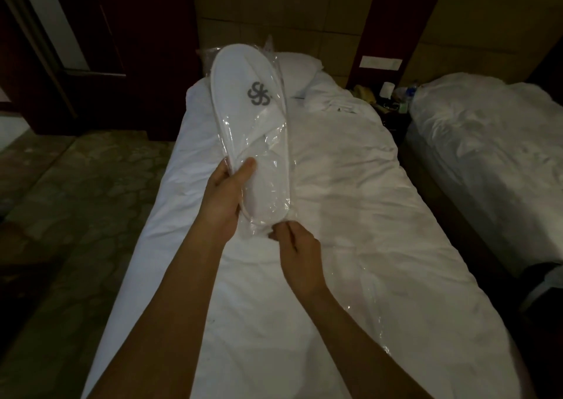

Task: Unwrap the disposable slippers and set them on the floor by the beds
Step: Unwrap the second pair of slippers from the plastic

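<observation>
The left hand (227, 191) is clamped on the heel end of the wrapped slippers (249, 118), thumb pressed across the front of the clear plastic wrapper (275, 167) and fingers hidden behind it. The right hand (297, 246) sits just below, its fingertips pinched together on the loose film at the wrapper's lower end — whether they grip an open mouth or a sealed edge cannot be made out. The pack is held up in the air over the near bed (335, 216), its long axis running up and away from the hands, toe end farthest from the person and the grey logo (259, 93) facing the camera. So the opening is likely at the hands' end, and the slippers would probably have to slide down and out toward the right hand, or the film be peeled upward. Only one slipper face shows; its mate presumably lies behind it. A second bed (487, 155) stands to the right, and the dim floor (76, 200) lies to the left.
</observation>
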The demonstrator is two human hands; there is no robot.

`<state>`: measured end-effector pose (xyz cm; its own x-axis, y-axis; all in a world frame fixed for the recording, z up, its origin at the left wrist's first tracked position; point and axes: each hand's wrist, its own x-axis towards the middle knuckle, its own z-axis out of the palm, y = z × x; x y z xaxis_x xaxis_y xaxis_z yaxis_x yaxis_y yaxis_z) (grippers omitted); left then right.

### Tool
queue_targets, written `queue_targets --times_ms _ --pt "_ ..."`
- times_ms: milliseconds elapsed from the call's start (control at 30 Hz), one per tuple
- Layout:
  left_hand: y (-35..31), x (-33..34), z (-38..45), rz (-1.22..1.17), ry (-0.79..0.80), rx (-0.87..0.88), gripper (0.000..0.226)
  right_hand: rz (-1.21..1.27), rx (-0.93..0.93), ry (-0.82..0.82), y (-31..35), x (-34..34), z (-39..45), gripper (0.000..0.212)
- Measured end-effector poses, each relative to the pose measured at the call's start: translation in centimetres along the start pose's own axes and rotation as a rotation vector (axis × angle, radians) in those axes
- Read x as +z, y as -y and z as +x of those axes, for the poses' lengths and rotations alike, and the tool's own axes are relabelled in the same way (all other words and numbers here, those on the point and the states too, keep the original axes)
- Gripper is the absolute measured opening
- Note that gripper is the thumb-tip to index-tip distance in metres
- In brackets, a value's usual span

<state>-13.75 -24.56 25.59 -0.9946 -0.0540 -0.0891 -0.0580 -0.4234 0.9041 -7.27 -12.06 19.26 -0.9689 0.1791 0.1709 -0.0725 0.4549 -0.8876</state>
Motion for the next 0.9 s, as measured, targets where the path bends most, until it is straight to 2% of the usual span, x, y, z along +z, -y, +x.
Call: queue_targets --times_ms 67,167,367,600,700,800,833,900 --pt "0.3 -0.3 0.2 -0.019 -0.022 -0.007 0.033 0.112 0.073 0.001 0.1 0.3 -0.2 0.021" --pt "0.7 -0.5 0.3 -0.044 -0.017 -0.049 0.032 0.301 0.197 0.002 0.0 0.6 -0.1 0.028" --pt "1.9 -1.4 0.5 -0.058 -0.091 -0.090 0.024 0.352 0.212 0.064 0.0 0.7 0.0 0.026" --pt "3.5 -1.5 -0.1 -0.046 -0.045 -0.095 0.026 0.460 0.275 -0.039 -0.3 1.4 0.3 0.022" --pt "4.9 -1.9 -0.1 -0.050 -0.040 -0.116 0.043 0.490 0.357 -0.021 -0.7 1.4 0.5 0.014" --pt "6.7 -2.5 -0.6 -0.054 -0.004 -0.245 0.072 0.572 0.417 0.001 -1.6 1.3 0.3 0.012" --pt "7.6 -2.7 -0.9 -0.058 0.003 -0.292 0.075 0.598 0.441 0.002 -2.1 1.3 0.2 0.015" --pt "9.5 -2.9 -1.6 -0.026 -0.019 -0.315 0.061 0.636 0.503 -0.010 -3.2 1.5 -0.2 0.018"
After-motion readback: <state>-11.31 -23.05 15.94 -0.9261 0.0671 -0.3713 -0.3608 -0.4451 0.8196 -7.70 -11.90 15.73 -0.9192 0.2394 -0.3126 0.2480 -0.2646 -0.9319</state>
